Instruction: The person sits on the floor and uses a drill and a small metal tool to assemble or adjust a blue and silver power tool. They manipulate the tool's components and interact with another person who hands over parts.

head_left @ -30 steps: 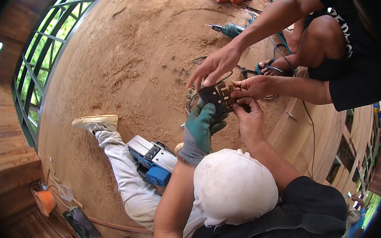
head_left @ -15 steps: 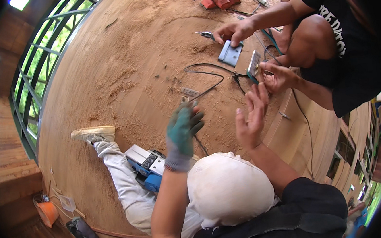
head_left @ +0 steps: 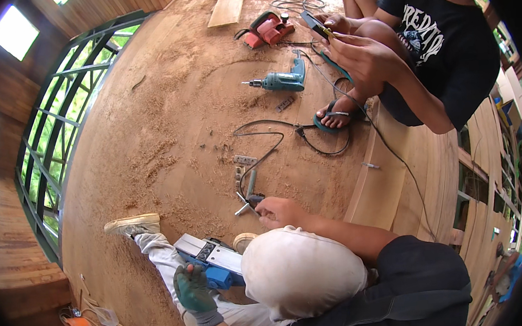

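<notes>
At lower centre of the frame the gloved left hand (head_left: 192,291) rests closed over the blue-and-silver power planer (head_left: 210,260) on the person's lap, while the bare right hand (head_left: 280,211), just right of it, pinches a small pliers-like tool (head_left: 249,202) on the sawdust-covered floor (head_left: 166,121).

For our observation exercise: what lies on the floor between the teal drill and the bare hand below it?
In the head view: a small dark block, a looping black cable, a small metal plate and sawdust, between teal drill and right hand.
</notes>
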Demonstrator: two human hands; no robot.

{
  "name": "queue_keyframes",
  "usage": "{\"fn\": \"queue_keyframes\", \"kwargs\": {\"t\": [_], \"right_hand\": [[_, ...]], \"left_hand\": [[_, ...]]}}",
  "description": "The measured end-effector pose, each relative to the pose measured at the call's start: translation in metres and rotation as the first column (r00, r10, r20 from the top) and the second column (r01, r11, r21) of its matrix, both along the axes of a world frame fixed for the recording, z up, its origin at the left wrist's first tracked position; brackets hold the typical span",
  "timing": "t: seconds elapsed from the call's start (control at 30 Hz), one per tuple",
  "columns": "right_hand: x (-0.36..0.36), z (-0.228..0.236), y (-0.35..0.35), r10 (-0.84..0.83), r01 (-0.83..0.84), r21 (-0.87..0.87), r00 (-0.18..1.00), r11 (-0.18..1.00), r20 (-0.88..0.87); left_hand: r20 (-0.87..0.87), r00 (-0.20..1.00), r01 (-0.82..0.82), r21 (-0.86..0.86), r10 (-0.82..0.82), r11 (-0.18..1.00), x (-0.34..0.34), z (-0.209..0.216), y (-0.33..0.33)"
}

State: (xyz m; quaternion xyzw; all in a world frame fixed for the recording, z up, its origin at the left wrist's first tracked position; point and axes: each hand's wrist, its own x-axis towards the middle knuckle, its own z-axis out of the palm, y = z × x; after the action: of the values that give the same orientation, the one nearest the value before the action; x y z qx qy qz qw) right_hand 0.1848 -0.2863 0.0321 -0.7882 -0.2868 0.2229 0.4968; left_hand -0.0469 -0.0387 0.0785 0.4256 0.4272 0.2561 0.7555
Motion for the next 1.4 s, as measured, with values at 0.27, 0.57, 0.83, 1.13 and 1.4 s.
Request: {"fn": "queue_keyframes", "kwargs": {"t": [0.27,0.57,0.83,1.13,1.4], "right_hand": [[-0.005,0.013,0.003,0.353,-0.387,0.105,0.903,0.916,0.245],[-0.041,0.015,0.037,0.249,-0.322,-0.343,0.938,0.883,-0.240],[-0.059,-0.076,0.107,0.504,-0.563,-0.290,0.825,0.774,-0.256],[-0.062,-0.100,0.121,0.627,-0.663,-0.189,0.748,0.725,-0.218],[-0.058,-0.076,0.117,0.615,-0.665,-0.138,0.737,0.734,-0.281]], "left_hand": [[0.016,0.994,-0.107,0.253,0.106,0.962,-0.080,-0.038,0.014],[-0.175,0.982,-0.060,0.061,0.070,0.996,-0.065,-0.065,-0.004],[-0.286,0.957,-0.055,-0.004,0.052,0.998,-0.028,-0.083,-0.028],[-0.254,0.967,0.015,0.120,0.016,0.993,-0.005,-0.076,-0.024],[-0.072,0.997,-0.020,0.111,0.028,0.994,-0.012,-0.073,-0.027]]}}
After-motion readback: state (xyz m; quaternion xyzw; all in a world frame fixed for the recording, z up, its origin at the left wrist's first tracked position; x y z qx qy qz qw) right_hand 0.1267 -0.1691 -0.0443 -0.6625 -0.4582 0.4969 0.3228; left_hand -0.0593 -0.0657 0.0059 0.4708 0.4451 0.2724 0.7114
